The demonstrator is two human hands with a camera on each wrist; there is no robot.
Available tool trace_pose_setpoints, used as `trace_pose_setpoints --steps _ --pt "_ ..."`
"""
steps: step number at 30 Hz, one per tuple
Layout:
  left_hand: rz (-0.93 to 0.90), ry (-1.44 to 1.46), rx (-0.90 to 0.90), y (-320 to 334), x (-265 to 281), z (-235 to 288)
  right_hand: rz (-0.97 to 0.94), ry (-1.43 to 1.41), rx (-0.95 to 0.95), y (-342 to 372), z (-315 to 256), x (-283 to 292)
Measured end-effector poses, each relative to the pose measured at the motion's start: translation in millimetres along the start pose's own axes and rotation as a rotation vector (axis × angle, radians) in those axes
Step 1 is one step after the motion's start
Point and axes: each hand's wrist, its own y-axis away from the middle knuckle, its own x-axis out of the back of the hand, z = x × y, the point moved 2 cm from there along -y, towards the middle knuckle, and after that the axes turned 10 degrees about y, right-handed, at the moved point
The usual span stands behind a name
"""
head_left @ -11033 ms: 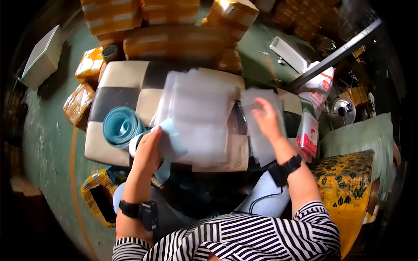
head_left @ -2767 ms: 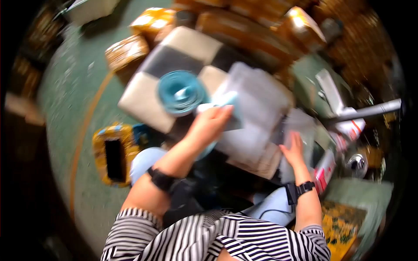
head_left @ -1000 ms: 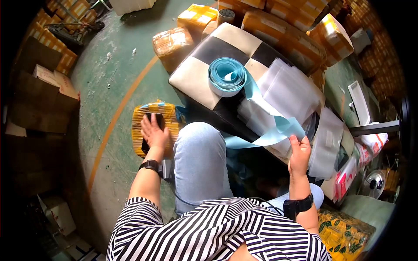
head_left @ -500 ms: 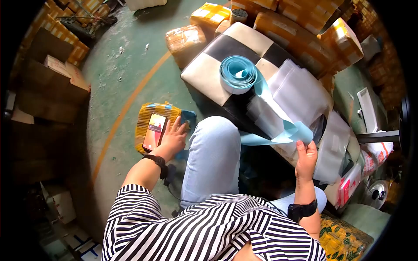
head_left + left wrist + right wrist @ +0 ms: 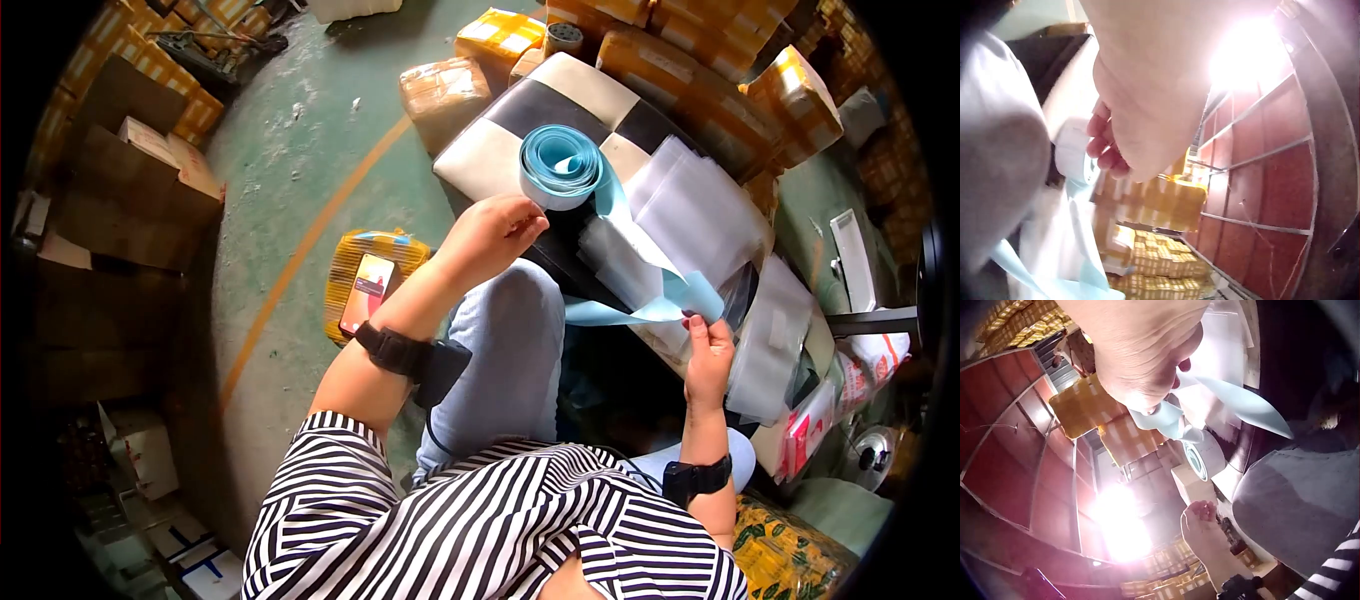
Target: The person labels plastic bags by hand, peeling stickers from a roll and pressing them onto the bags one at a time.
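A light-blue strip (image 5: 640,240) runs from its roll (image 5: 562,165), standing on the checkered padded bench, to my right hand (image 5: 708,368), which pinches it between thumb and fingers. In the right wrist view the pinched strip (image 5: 1166,420) folds below my right hand (image 5: 1147,356). My left hand (image 5: 495,235) is over the bench's near edge, just below the roll, with fingers loosely curled and nothing visible in them. The left wrist view shows these bent fingers beside the roll (image 5: 1074,156). Clear plastic bags (image 5: 690,215) lie under and beside the strip.
A lit phone (image 5: 366,295) lies on a yellow-taped package (image 5: 345,262) on the floor at the left. Taped cartons (image 5: 680,95) stand behind the bench (image 5: 470,155). More clear bags (image 5: 775,345) and red-and-white packs (image 5: 800,430) are at the right, near a dark bar (image 5: 870,322).
My left hand has left the phone and package and moved up and right to the roll. The phone's screen has lit up. My right hand, earlier over the clear bags, now pinches the strip.
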Motion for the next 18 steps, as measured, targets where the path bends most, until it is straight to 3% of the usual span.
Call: trace_pose_setpoints --steps 2,4,7,8,10,12,18 --pt "0.101 0.032 -0.042 5.0 5.9 -14.3 -0.037 0.017 0.024 1.1 1.5 5.5" --pt "0.364 0.062 0.090 29.5 28.8 -68.9 -0.029 0.004 0.011 4.7 -1.4 7.4" --pt "0.620 -0.534 0.341 108.3 66.4 -157.9 -0.013 -0.088 -0.020 2.9 1.9 5.4" --pt "0.559 -0.568 0.486 139.4 72.4 -193.3 -0.014 -0.124 -0.031 1.0 4.1 2.7" --pt "0.365 -0.626 0.960 169.9 63.5 -196.6 -0.037 -0.110 -0.012 -1.0 5.5 -5.6" --pt "0.241 -0.737 1.015 183.5 56.5 -188.3 -0.064 -0.075 0.011 -1.7 6.9 -10.5" --pt "0.352 -0.664 0.718 182.6 64.8 -218.8 -0.057 -0.011 0.052 3.5 -8.0 -11.5"
